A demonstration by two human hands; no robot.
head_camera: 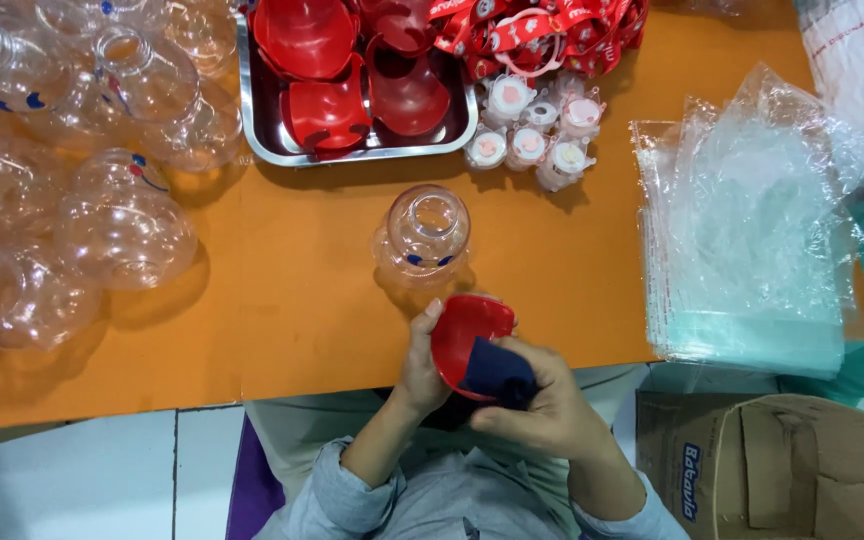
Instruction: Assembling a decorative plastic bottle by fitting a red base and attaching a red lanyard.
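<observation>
Gripping red cup [462, 330] in left hand [420, 365], right hand [542, 405] pressing cloth [497, 372] inside

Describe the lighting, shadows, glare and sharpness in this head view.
Head view: bright, even overhead light; soft shadows fall toward the viewer under the clear bottle and the steel tray on the orange table; white glare streaks the plastic bags; the left hand, right hand, red cup and dark cloth look slightly soft.
</observation>
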